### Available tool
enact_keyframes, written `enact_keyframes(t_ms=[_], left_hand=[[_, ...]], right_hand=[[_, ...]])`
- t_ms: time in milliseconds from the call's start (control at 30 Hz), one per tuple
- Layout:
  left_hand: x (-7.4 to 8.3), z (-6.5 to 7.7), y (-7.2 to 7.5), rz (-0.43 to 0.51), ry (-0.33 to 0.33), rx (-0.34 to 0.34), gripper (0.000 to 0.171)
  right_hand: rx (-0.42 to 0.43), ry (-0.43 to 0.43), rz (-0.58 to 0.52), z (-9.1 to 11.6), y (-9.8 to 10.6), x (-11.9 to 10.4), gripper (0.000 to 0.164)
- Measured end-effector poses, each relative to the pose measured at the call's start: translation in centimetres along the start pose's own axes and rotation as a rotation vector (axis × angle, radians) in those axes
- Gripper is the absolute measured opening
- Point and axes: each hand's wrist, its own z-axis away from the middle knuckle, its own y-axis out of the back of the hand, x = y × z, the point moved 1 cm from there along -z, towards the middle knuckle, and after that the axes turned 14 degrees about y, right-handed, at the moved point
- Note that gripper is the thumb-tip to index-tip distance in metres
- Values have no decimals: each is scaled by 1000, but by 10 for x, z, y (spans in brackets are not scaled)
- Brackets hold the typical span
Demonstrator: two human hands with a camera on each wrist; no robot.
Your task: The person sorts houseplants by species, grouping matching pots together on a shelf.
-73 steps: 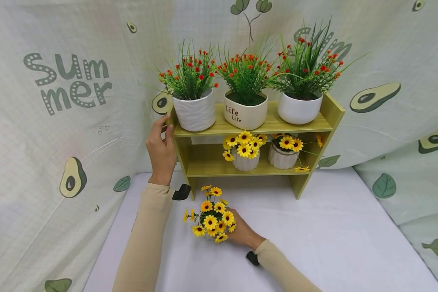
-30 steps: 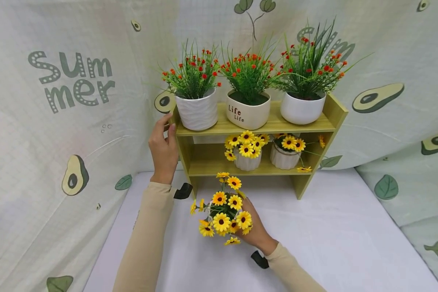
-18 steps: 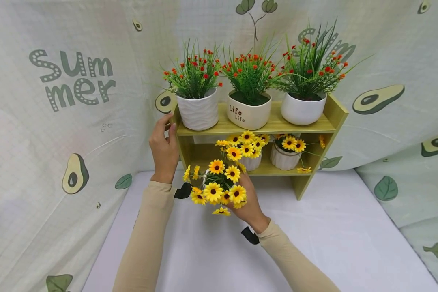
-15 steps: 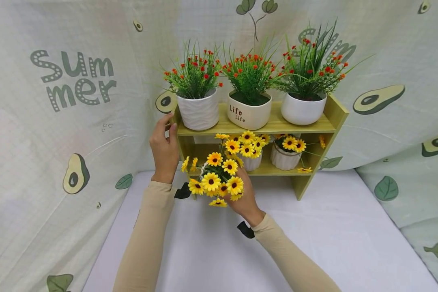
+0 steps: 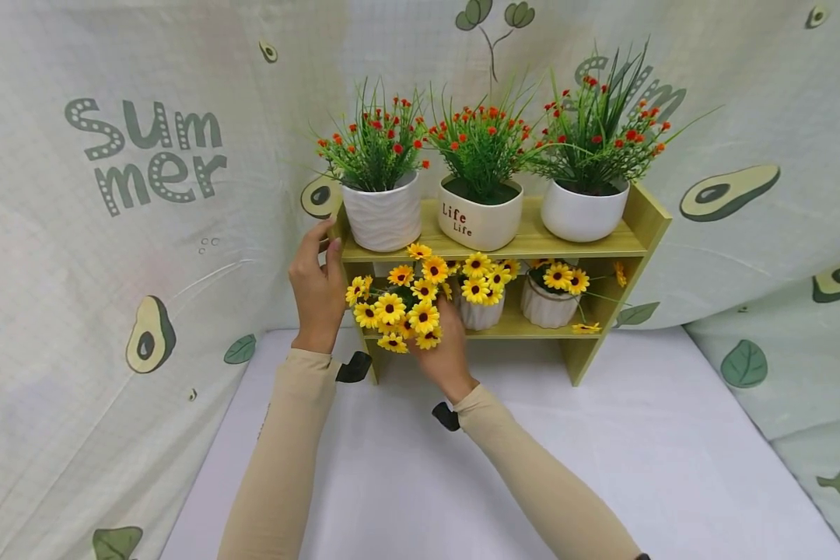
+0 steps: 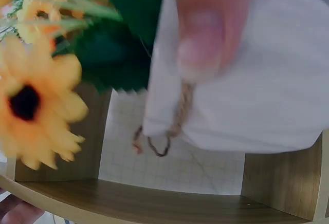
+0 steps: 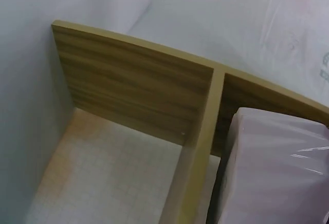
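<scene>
My right hand [image 5: 443, 346] holds a small white pot of yellow sunflowers [image 5: 390, 308] at the left end of the lower shelf. Its blooms hide most of the pot in the head view. The left wrist view shows the white pot [image 6: 267, 90], a finger pressed on its side, and a brown twine tie [image 6: 181, 106]. In the right wrist view the pot's base [image 7: 280, 167] is close over the shelf board [image 7: 203, 131]. My left hand [image 5: 315, 299] grips the upper left side of the wooden shelf [image 5: 511, 330], fingers and thumb at the panel's edge.
Two more potted sunflowers stand on the lower shelf, a middle pot [image 5: 481, 313] and a right pot [image 5: 547, 305]. Above are a wavy white pot [image 5: 382, 216], a "Life" pot [image 5: 481, 222] and a round white pot [image 5: 584, 214], all with red flowers. Printed cloth [image 5: 147, 257] hangs behind.
My right hand has lifted the sunflower pot off the table and moved it up to the left end of the lower shelf. My left hand stays on the shelf's side.
</scene>
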Motion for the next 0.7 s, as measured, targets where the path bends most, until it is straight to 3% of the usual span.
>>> enact_keyframes(t_ms=[133,333,467,700], left_hand=[[-1,0,0,3,-16,10,29],[-2,1,-2,-5,-17,17,29],[-2,1,-1,-9,-21,16,29],[-3,-1,-2,-1,-25,11,30]], right_hand=[[-13,-20,53,-3,-6,5,55],[12,-79,18,-9,-14,12,47],[11,-73,15,-17,-19,15,43],[-30,-55,126,-26,-26,18,40]])
